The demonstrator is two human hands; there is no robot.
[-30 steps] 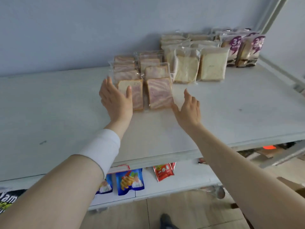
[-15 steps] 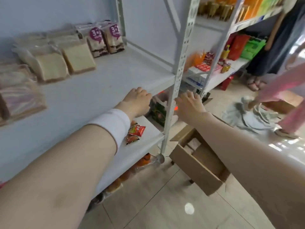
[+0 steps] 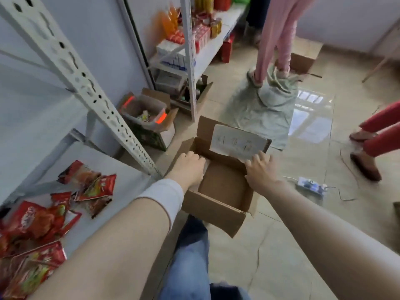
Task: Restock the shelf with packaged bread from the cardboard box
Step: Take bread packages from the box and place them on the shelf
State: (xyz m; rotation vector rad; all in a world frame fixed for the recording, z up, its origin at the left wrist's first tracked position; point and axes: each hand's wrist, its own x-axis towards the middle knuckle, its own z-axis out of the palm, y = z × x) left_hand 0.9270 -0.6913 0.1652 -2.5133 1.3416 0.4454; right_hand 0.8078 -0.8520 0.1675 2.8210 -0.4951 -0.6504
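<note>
The left hand [image 3: 190,167] reaches down into the open brown cardboard box [image 3: 218,204] at its left wall, fingers curled over what may be a pale clear-wrapped packet [image 3: 206,164]; whether it grips is unclear. The right hand [image 3: 260,171], fingers spread and holding nothing, rests on the box's right edge. The box sits on the beige tiled floor [image 3: 281,245] beside the white metal shelf [image 3: 121,169] bearing red snack packets [image 3: 91,187].

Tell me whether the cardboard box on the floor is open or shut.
Open. The cardboard box has its flaps up, its brown inside shows, and the left hand reaches into it while the right hand is at its far rim.
</note>
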